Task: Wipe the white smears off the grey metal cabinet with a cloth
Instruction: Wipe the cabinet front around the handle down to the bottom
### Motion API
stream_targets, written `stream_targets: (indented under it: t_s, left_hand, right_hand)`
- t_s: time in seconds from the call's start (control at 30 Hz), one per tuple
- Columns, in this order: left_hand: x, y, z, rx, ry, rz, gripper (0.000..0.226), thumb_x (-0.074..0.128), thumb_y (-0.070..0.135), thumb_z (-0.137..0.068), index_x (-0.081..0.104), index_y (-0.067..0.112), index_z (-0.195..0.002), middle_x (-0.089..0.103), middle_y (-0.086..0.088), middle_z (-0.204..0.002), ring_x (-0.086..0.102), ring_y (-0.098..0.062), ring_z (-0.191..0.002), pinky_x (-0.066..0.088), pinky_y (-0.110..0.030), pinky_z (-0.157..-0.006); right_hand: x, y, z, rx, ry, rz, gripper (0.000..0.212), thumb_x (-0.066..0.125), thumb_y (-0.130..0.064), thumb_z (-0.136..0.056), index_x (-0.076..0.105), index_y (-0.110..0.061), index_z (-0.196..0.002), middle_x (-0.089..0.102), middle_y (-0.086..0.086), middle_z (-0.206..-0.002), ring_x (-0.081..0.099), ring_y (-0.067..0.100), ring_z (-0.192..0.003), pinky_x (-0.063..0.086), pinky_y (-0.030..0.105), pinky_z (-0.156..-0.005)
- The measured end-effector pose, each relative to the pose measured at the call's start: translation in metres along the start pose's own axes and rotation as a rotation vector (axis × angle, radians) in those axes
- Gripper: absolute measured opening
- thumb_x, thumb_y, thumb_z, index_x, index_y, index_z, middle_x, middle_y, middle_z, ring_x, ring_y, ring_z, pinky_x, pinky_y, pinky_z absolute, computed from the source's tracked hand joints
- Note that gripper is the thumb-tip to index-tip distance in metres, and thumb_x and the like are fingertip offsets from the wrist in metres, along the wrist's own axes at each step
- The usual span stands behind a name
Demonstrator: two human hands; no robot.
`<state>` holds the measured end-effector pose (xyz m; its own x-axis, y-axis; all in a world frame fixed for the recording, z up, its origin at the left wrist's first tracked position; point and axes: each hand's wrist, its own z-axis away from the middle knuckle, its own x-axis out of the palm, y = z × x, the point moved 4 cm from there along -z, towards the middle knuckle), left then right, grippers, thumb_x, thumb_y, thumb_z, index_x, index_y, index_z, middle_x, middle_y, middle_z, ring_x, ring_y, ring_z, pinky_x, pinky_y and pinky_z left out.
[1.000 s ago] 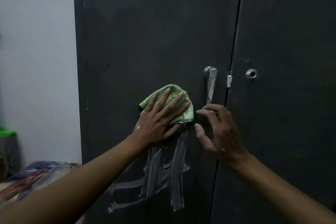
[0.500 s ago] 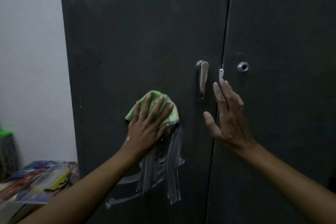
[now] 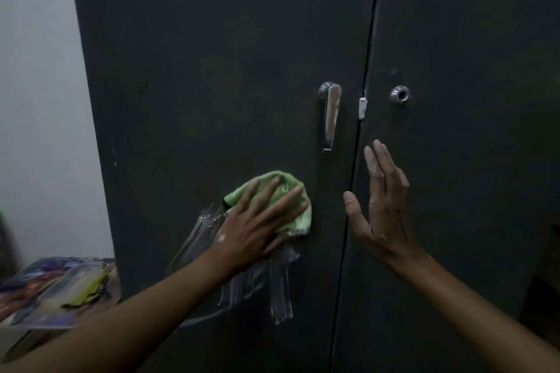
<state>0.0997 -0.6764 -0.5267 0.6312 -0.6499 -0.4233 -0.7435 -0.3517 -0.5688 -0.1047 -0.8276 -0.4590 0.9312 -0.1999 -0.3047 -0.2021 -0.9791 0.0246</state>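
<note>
smears (image 3: 242,281) streak grey cabinet (image 3: 212,70) — pale wall (image 3: 36,100) beside.

green cloth (image 3: 274,191), grey cabinet (image 3: 212,54), white smears (image 3: 280,294)

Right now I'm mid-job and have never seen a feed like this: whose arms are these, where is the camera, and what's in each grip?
There is no machine here: these are a person's two bare arms, seen from a camera worn on their head, looking forward and down. It is the only view. In front stands a dark grey metal cabinet with two doors, a chrome handle and a keyhole. The left hand presses a green cloth flat against the left door, with white smears streaked below and beside it. The right hand holds nothing; it is open, fingers straight, over the right door by the seam.
</note>
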Motion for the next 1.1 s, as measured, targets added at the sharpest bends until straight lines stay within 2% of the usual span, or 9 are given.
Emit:
stream_targets:
  t_s: [0.13, 0.27, 0.43, 0.57, 0.67, 0.77, 0.9, 1.0, 1.1]
  left_hand:
    - [0.014, 0.004, 0.059, 0.083, -0.11, -0.014, 0.075, 0.049, 0.056, -0.103, 0.015, 0.037, -0.167, 0.009, 0.005, -0.176, 0.008, -0.032, -0.162, 0.007, -0.057, -0.129]
    - [0.01, -0.019, 0.083, 0.132, -0.184, -0.021, 0.074, 0.045, 0.056, -0.101, 0.017, 0.038, -0.166, 0.01, 0.004, -0.176, 0.008, -0.029, -0.162, 0.007, -0.053, -0.13]
    - [-0.001, -0.04, 0.095, -0.038, -0.159, -0.06, 0.064, 0.046, 0.046, -0.096, 0.032, 0.027, -0.156, 0.012, -0.007, -0.175, 0.008, -0.031, -0.162, 0.0, -0.051, -0.131]
    - [0.003, -0.008, 0.097, -0.098, -0.122, -0.022, 0.074, 0.044, 0.03, -0.094, 0.019, 0.015, -0.162, 0.011, -0.013, -0.175, 0.004, -0.034, -0.162, -0.004, -0.049, -0.131]
    - [0.014, 0.005, 0.094, -0.182, -0.162, 0.029, 0.065, 0.038, 0.044, -0.109, 0.03, 0.007, -0.161, 0.005, -0.021, -0.174, 0.006, -0.038, -0.161, 0.01, -0.055, -0.13]
    - [0.017, 0.008, 0.089, -0.196, -0.18, -0.006, 0.065, 0.033, 0.049, -0.107, 0.039, 0.012, -0.16, 0.001, -0.021, -0.174, 0.002, -0.037, -0.161, 0.005, -0.054, -0.13]
    - [0.011, 0.007, 0.084, -0.222, -0.168, 0.04, 0.068, 0.039, 0.049, -0.103, 0.017, 0.036, -0.166, 0.0, -0.018, -0.174, 0.0, -0.038, -0.161, 0.004, -0.054, -0.129]
    - [0.0, -0.007, 0.065, -0.257, -0.095, 0.031, 0.073, 0.047, 0.044, -0.101, 0.017, 0.034, -0.167, -0.002, -0.019, -0.174, -0.002, -0.039, -0.161, 0.003, -0.054, -0.129]
    - [-0.016, -0.049, 0.024, -0.408, 0.024, 0.004, 0.076, 0.048, 0.043, -0.103, 0.011, 0.029, -0.168, -0.005, -0.025, -0.172, -0.005, -0.045, -0.16, 0.003, -0.058, -0.129]
  right_hand:
    - [0.004, -0.008, 0.008, -0.052, -0.042, 0.027, 0.077, 0.05, -0.042, -0.101, 0.028, -0.001, -0.163, 0.02, 0.015, -0.174, 0.018, 0.028, -0.163, 0.019, 0.044, -0.128]
    - [0.001, -0.011, 0.011, -0.053, -0.072, 0.032, 0.076, 0.05, -0.043, -0.101, 0.033, -0.001, -0.161, 0.023, 0.015, -0.172, 0.019, 0.027, -0.162, 0.014, 0.038, -0.129]
    - [-0.008, 0.006, 0.017, -0.041, -0.104, 0.056, 0.075, 0.049, -0.045, -0.101, 0.035, -0.001, -0.16, 0.025, 0.015, -0.171, 0.019, 0.026, -0.162, 0.017, 0.041, -0.128]
    - [-0.007, 0.013, 0.025, 0.024, -0.096, 0.016, 0.073, 0.05, -0.045, -0.1, 0.04, 0.002, -0.156, 0.028, 0.016, -0.169, 0.021, 0.027, -0.162, 0.021, 0.044, -0.127]
    - [0.002, 0.006, 0.034, 0.015, -0.113, -0.022, 0.072, 0.053, -0.044, -0.1, 0.041, 0.001, -0.154, 0.029, 0.015, -0.169, 0.021, 0.027, -0.162, 0.023, 0.044, -0.127]
    - [0.012, -0.003, 0.038, -0.017, -0.128, -0.048, 0.071, 0.054, -0.044, -0.1, 0.04, -0.001, -0.155, 0.03, 0.014, -0.169, 0.021, 0.026, -0.162, 0.025, 0.045, -0.126]
    - [0.021, -0.013, 0.032, -0.055, -0.135, -0.04, 0.072, 0.053, -0.045, -0.1, 0.042, 0.0, -0.154, 0.032, 0.015, -0.167, 0.023, 0.026, -0.161, 0.028, 0.045, -0.124]
    - [0.026, -0.017, 0.02, -0.062, -0.123, -0.046, 0.072, 0.052, -0.046, -0.1, 0.042, 0.001, -0.154, 0.032, 0.016, -0.166, 0.023, 0.027, -0.161, 0.029, 0.046, -0.123]
    - [0.03, -0.022, 0.017, -0.058, -0.111, -0.062, 0.07, 0.053, -0.045, -0.1, 0.041, -0.001, -0.154, 0.031, 0.015, -0.167, 0.022, 0.025, -0.161, 0.025, 0.042, -0.125]
